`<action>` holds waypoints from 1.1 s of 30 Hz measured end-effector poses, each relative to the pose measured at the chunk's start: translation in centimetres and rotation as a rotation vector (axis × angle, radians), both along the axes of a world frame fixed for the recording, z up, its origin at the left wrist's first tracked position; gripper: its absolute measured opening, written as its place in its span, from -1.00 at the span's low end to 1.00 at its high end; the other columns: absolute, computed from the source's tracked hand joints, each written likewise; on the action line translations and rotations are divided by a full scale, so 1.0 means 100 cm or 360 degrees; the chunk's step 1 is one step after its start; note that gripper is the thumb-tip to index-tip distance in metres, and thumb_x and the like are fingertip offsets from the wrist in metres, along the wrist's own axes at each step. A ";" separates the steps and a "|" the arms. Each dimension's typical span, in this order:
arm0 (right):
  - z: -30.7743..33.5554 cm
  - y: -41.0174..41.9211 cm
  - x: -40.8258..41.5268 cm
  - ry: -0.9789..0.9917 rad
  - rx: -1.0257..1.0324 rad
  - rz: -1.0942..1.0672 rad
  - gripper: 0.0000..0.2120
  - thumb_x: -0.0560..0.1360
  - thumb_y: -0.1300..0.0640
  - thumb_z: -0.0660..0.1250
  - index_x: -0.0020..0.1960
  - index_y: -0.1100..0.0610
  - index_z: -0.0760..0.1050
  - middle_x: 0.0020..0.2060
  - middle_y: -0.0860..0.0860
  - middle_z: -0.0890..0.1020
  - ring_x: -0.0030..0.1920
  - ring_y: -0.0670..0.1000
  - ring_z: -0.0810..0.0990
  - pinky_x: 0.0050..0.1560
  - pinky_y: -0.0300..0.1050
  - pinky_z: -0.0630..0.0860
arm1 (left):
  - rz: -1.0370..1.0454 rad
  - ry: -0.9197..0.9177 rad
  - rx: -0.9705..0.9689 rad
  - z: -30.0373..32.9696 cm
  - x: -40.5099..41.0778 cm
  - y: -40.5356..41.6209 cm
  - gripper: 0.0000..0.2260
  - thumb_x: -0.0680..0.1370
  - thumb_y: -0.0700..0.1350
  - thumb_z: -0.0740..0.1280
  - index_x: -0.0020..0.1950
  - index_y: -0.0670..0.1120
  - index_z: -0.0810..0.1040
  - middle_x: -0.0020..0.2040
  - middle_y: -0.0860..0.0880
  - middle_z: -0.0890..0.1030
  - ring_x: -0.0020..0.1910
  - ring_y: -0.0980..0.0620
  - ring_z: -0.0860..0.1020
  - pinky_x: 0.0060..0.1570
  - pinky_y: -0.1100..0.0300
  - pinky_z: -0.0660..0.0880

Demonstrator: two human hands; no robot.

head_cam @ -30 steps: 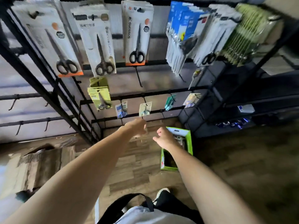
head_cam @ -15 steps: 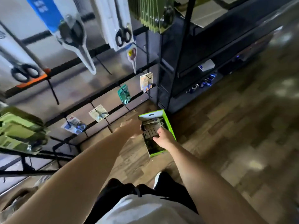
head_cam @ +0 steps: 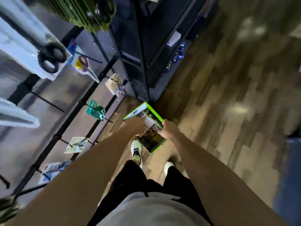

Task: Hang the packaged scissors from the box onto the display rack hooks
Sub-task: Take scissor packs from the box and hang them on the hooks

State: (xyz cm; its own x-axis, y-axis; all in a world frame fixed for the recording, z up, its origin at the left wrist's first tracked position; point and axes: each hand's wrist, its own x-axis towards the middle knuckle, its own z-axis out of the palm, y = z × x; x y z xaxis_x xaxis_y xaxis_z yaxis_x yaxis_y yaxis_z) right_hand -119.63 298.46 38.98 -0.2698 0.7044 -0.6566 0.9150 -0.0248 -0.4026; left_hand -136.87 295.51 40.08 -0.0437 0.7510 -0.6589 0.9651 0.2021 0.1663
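Green box (head_cam: 157, 118) sits on wood floor (head_cam: 219, 98) by rack (head_cam: 65, 123), w/ scissor packs (head_cam: 151, 137) inside. Left hand (head_cam: 136, 123) reaches into box, fingers on packs; grip unclear, blurred. Right hand (head_cam: 167, 129) curls over box's right edge. Other packs hang on rack hooks (head_cam: 48, 103). Shoes (head_cam: 136, 151) just below box.

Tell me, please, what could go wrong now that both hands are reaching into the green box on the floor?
1. The green box lies close to the person's shoe, so a step might kick or tip it.
2. The left hand and right hand crowd the packages inside; they may lift several at once and drop some.
3. The picture is blurred, so the grip cannot be confirmed and a package could slip.
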 end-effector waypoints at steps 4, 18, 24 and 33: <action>-0.014 0.003 -0.015 -0.0037 -0.0103 -0.0147 -0.57 0.55 0.09 0.33 0.33 0.26 0.36 0.25 0.22 0.51 0.29 0.20 0.48 0.15 -0.04 0.42 | -0.0129 -0.0059 -0.0047 -0.026 -0.013 0.026 -0.67 0.57 -0.04 0.23 0.28 -0.15 0.47 0.24 -0.14 0.54 0.21 -0.14 0.50 0.10 0.06 0.44; -0.206 -0.025 -0.032 0.0027 -0.0484 -0.0823 -0.59 0.51 0.17 0.31 0.33 0.24 0.38 0.24 0.19 0.47 0.28 0.22 0.45 0.25 0.01 0.40 | -0.0411 0.0005 -0.0392 -0.217 -0.007 0.043 -0.74 0.58 0.00 0.27 0.22 -0.07 0.47 0.15 -0.07 0.56 0.15 -0.10 0.53 0.07 0.00 0.51; -0.321 -0.025 -0.035 0.0047 -0.0492 -0.1007 -0.69 0.42 0.27 0.26 0.17 0.26 0.45 0.11 0.23 0.53 0.12 0.27 0.54 0.09 0.12 0.54 | -0.0480 0.0019 -0.0461 -0.322 -0.009 0.047 -0.71 0.58 -0.03 0.26 0.27 -0.09 0.45 0.22 -0.09 0.53 0.22 -0.09 0.50 0.17 -0.04 0.49; -0.490 -0.035 -0.050 0.0061 -0.0627 -0.1023 -0.63 0.46 0.32 0.22 0.27 0.20 0.38 0.19 0.20 0.49 0.13 0.21 0.55 0.08 0.00 0.53 | -0.0592 0.0038 -0.0598 -0.479 -0.025 0.042 -0.65 0.59 -0.04 0.28 0.35 -0.09 0.39 0.17 -0.12 0.57 0.09 -0.08 0.57 0.08 -0.02 0.56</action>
State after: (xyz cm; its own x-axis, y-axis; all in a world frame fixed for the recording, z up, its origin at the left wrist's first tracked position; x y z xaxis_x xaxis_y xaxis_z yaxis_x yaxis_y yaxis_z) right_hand -124.60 294.92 -10.01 0.0872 0.4458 -0.8909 0.6571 -0.6978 -0.2849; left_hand -139.39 299.68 -7.83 0.1624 0.4310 -0.8876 0.9856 -0.1137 0.1252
